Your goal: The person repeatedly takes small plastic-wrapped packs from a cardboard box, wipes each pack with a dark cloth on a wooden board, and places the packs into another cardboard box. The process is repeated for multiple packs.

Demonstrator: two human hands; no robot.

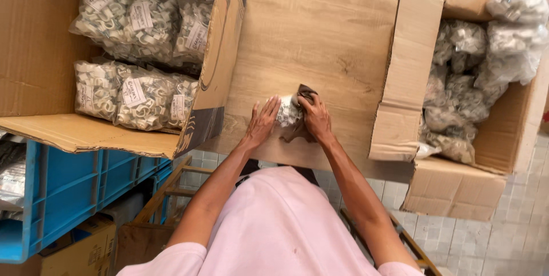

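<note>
Wiping step, by the look: left hand (pixel 262 121) flat, steadying small clear bag (pixel 287 113) of white clips on counter (pixel 320 36); right hand (pixel 315 117) gripping dark cloth (pixel 302 96) against it. Calls for firm hold while rubbing.

Single head view, looking steeply down, close over wooden table (pixel 320 30) between two cardboard boxes.

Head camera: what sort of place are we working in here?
Probably a small packing or stockroom area. Cardboard boxes full of bagged small white parts flank a wooden table, blue plastic crates sit below, and both hands work one bag.
</note>
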